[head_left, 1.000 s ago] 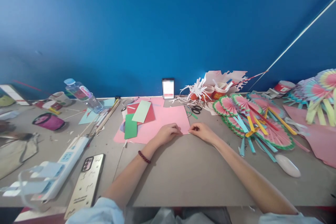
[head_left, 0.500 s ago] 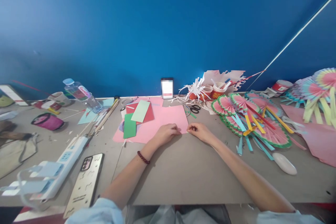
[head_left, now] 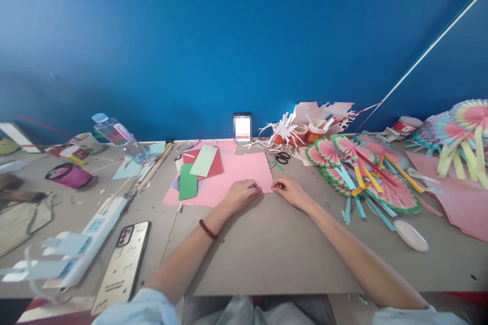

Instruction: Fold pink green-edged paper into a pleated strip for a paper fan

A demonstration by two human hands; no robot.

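A pink paper sheet (head_left: 236,172) lies flat on the grey table (head_left: 267,249) in front of me. My left hand (head_left: 241,194) rests curled on its near edge, fingers pinched on the paper. My right hand (head_left: 288,190) pinches the sheet's near right corner. Both hands sit close together, almost touching. A beaded bracelet (head_left: 208,229) circles my left wrist. Green and red paper pieces (head_left: 198,167) lie on the pink sheet's left part.
Folded paper fans (head_left: 362,175) pile up to the right, with more pink paper (head_left: 461,203) beyond. Scissors (head_left: 281,156) and paper cups (head_left: 308,134) stand behind. A phone (head_left: 121,264), power strip (head_left: 87,244), sticks (head_left: 152,170) and a water bottle (head_left: 120,137) lie left.
Both hands stay on the pink sheet's near edge with barely any shift. The view has drifted slightly.
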